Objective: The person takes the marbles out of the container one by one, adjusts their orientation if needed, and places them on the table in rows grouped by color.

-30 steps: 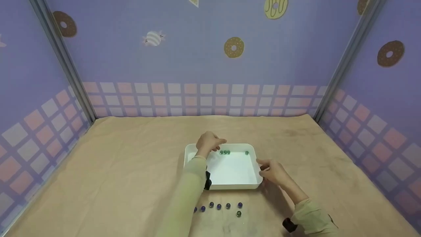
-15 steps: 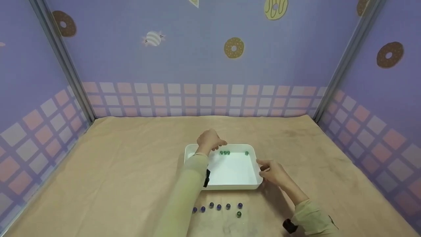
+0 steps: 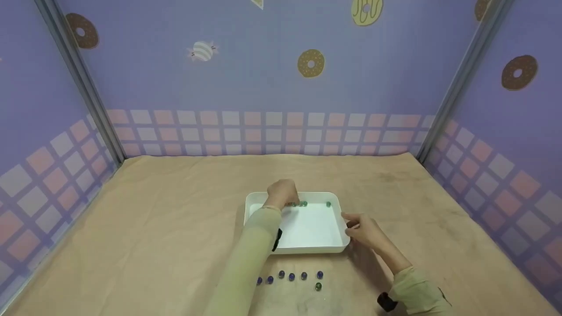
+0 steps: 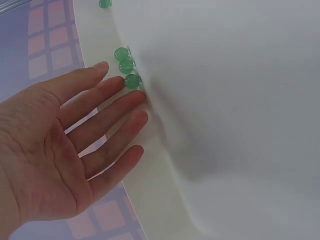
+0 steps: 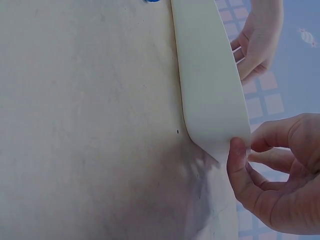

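Observation:
A white rectangular tray point(image 3: 309, 230) stands on the covered table in the head view. Green glass marbles point(image 4: 126, 66) lie along its far wall, three close together and one apart near the far right corner. My left hand point(image 3: 282, 193) reaches over the tray from the left. In the left wrist view its fingers are spread and loosely bent, the index fingertip at the nearest marble of the row, the thumb apart. My right hand point(image 3: 369, 230) is at the tray's right side; in the right wrist view its fingers and thumb point(image 5: 237, 147) pinch the tray wall near a corner.
In front of the tray, several blue marbles point(image 3: 292, 277) lie in a loose row, with one dark green marble point(image 3: 318, 286) nearer me. My left sleeve point(image 3: 246, 263) passes over that row's left end. Patterned walls point(image 3: 272, 131) enclose the table's back and sides.
My left hand has lowered into the tray and turned, its fingers now down at the row of green marbles. My right hand keeps its place on the tray's side.

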`<state>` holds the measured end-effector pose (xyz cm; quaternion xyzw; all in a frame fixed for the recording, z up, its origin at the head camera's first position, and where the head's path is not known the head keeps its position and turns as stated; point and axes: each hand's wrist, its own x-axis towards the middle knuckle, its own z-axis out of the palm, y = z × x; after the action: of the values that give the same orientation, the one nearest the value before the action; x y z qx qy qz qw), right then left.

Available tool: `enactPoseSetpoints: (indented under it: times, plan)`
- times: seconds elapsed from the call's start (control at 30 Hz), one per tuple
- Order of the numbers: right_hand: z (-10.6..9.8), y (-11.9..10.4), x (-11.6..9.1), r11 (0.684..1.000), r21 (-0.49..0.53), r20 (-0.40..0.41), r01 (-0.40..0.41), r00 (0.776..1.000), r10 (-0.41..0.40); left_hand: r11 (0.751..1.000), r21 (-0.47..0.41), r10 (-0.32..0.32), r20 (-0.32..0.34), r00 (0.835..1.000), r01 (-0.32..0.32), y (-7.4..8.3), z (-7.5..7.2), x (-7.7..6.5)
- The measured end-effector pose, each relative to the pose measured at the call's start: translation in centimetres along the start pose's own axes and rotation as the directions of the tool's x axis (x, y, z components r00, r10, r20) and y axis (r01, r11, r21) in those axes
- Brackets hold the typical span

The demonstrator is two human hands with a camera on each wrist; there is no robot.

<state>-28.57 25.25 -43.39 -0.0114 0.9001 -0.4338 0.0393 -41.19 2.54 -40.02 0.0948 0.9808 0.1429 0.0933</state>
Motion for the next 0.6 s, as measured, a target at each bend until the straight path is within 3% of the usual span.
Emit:
enactPoseSetpoints:
  times: [0.37, 0.6]
  plan:
    - [0.1, 0.0, 0.1, 1.0, 0.007, -0.018, -0.009, 1.0, 0.009, 0.994, 0.092, 0.058, 0.012, 0.998, -0.059, 0.1, 0.3, -0.5]
    - [0.1, 0.0, 0.1, 1.0, 0.001, -0.016, -0.014, 1.0, 0.014, 0.957, 0.236, 0.154, 0.068, 0.986, -0.166, 1.2, 0.5, -1.1]
